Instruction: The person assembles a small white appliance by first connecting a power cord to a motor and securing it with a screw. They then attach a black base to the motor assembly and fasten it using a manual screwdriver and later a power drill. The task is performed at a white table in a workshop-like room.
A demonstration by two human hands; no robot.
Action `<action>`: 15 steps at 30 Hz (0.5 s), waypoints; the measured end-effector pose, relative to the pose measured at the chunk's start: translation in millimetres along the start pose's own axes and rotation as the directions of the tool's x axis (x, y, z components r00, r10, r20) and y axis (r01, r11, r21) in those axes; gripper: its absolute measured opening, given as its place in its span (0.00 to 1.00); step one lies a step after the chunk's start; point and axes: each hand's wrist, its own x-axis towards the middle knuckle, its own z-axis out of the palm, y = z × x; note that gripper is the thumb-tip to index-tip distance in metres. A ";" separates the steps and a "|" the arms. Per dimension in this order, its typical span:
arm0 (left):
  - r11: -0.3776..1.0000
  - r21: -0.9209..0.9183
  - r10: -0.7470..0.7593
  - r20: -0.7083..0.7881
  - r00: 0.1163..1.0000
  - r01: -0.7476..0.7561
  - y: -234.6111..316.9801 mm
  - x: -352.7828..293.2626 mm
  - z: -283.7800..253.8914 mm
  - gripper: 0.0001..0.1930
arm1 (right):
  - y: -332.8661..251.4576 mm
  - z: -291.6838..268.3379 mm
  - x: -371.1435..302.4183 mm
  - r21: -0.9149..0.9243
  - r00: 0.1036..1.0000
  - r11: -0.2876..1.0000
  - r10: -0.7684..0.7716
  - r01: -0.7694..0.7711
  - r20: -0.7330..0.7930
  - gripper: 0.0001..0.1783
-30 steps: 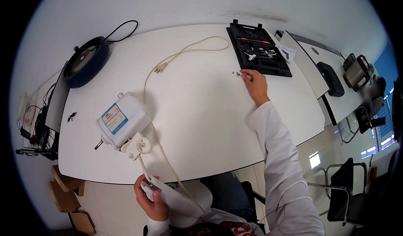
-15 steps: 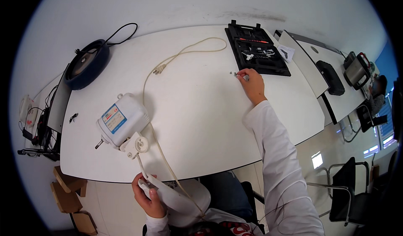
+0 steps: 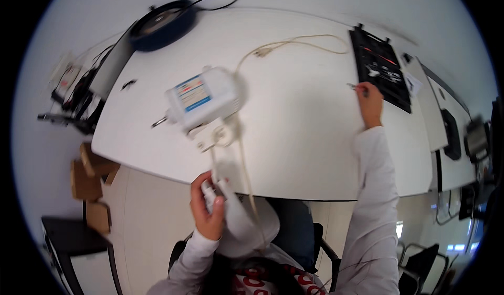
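A white fan motor housing [image 3: 223, 90] with a bare metal shaft and a blue-and-white label lies on the table's left half. From its pivot joint a thin neck runs down to a rounded white base [image 3: 249, 226] in my lap. My left hand [image 3: 210, 211] grips the fan's neck beside the table edge, fingers curled round it. Far to the right, my right hand [image 3: 370, 103] rests low over the table with fingertips pinched; what they hold is blurred. Tiny metal pieces [image 3: 350, 86] lie beside those fingertips. Just beyond is an open black tool case [image 3: 380, 69].
A cream power cord [image 3: 310, 38] loops across the white table [image 3: 299, 121] and passes under the motor. At the far left stands a round dark-blue object [image 3: 163, 24] with a black cable. A small black item [image 3: 128, 84] lies near the left edge. Cardboard boxes [image 3: 86, 182] are on the floor.
The whole view has swung left, so the table and its things appear farther right. My left hand still grips the fan's neck; my right hand stays pinched by the tool case.
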 end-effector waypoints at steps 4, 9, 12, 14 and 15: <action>0.999 -0.014 -0.043 0.088 0.995 0.045 3.3 -2.6 -9.0 0.24 | 2.4 -2.6 -3.6 0.081 1.000 0.997 -0.007 0.009 -0.020 0.09; 0.996 0.001 -0.084 0.138 0.987 0.084 5.0 -4.1 -12.2 0.24 | -14.8 -9.8 -5.6 0.058 0.997 0.998 -0.003 -0.002 0.075 0.10; 0.997 0.009 -0.083 0.167 0.982 0.083 6.3 -5.1 -13.1 0.24 | -12.3 -7.2 -1.5 0.040 0.997 0.999 -0.015 0.012 0.074 0.09; 0.998 0.014 -0.064 0.170 0.983 0.063 5.0 -5.1 -13.0 0.23 | -13.8 -7.5 -0.3 0.050 0.996 0.997 0.051 -0.054 0.077 0.08; 0.998 0.011 -0.060 0.172 0.983 0.059 6.6 -3.4 -12.1 0.23 | -11.6 -7.4 0.0 0.073 0.995 0.995 0.061 -0.067 0.079 0.08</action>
